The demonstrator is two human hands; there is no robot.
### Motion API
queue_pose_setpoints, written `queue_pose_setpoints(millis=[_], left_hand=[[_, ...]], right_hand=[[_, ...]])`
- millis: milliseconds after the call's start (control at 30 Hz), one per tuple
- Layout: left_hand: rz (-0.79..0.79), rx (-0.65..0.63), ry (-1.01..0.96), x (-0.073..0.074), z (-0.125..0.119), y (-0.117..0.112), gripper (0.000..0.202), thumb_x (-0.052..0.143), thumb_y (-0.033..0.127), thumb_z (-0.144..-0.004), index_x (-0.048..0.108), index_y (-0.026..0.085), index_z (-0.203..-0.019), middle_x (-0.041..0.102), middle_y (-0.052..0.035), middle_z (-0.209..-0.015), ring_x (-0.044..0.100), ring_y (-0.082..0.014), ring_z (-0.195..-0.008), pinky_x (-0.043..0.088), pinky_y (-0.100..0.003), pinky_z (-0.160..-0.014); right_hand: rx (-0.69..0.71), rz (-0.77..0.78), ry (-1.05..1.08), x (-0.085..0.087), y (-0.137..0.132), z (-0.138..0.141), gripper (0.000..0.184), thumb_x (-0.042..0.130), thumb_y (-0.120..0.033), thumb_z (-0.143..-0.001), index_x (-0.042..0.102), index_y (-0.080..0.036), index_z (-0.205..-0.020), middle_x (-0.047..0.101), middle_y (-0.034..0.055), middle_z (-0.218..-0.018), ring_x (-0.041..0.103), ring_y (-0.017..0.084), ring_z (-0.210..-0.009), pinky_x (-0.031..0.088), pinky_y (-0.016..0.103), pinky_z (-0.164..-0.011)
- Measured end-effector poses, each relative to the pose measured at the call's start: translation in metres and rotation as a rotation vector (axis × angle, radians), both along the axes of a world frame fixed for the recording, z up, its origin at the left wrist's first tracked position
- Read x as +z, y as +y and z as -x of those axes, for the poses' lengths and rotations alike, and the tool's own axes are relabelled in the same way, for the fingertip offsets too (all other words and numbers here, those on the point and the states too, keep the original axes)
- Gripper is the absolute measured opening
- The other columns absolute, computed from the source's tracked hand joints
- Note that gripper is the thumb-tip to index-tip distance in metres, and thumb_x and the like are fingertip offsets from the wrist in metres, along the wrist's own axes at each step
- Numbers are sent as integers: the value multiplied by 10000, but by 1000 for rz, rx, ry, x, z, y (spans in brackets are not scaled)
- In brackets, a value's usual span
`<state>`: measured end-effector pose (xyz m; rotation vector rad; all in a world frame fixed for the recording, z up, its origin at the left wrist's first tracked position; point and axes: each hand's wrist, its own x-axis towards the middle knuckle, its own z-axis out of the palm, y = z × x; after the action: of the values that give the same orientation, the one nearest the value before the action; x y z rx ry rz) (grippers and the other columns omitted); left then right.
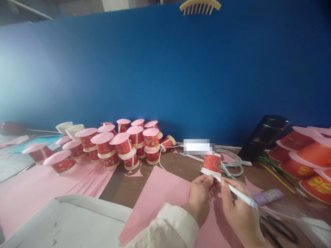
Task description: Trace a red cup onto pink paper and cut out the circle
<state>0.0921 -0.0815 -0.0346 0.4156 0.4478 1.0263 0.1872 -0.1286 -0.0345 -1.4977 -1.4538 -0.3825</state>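
My left hand (199,200) grips a small red paper cup (213,162) near its white rim. The cup is upside down, rim towards me, above a sheet of pink paper (157,196). In my right hand (239,210) is a slim white pen (238,193) with a pale blue end; its other end points at the cup's rim by my left fingertips. Whether the tip touches the cup I cannot tell. Some fingers of both hands are hidden behind the palms.
Several red cups with pink paper discs (120,138) stand stacked left of centre. More red cups (307,155) are at the far right beside a black flask (263,137). A purple tube (269,197), black scissors (278,229) and white cables (232,162) lie near my right hand. A blue partition (155,69) rises behind.
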Motion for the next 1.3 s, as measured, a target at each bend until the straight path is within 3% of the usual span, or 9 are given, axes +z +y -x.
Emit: queue_pose_setpoints(millis=[200, 467, 867, 1300], left_hand=[[12, 10, -10, 3, 2, 0, 357, 868, 381, -620, 643, 115, -699, 625, -46, -680, 595, -133, -666, 467, -287, -764], [102, 31, -67, 3, 3, 2, 355, 887, 329, -596, 657, 106, -749, 671, -81, -762, 636, -145, -759, 483, -274, -799], [5, 16, -23, 0, 4, -1, 393, 882, 397, -592, 650, 110, -730, 649, -67, -735, 610, -148, -732, 454, -299, -806], [43, 34, -39, 4, 7, -3, 384, 890, 370, -577, 633, 114, -703, 639, -58, -712, 608, -143, -717, 462, -299, -813]], right_hand=[[41, 24, 39, 0, 1, 1, 217, 516, -368, -957, 625, -183, -991, 690, 86, -865, 680, 220, -803, 542, 346, -732], [32, -144, -2, 15, 0, -2, 194, 518, -297, -959, 624, -154, -1035, 683, 97, -898, 668, 209, -828, 531, 341, -776], [76, -27, 18, 4, -5, 1, 197, 537, -315, -948, 643, -175, -1039, 703, 88, -921, 680, 220, -834, 533, 357, -775], [74, -11, -1, 6, -4, 4, 210, 524, -334, -954, 646, -177, -1021, 702, 88, -902, 673, 217, -818, 527, 358, -769]])
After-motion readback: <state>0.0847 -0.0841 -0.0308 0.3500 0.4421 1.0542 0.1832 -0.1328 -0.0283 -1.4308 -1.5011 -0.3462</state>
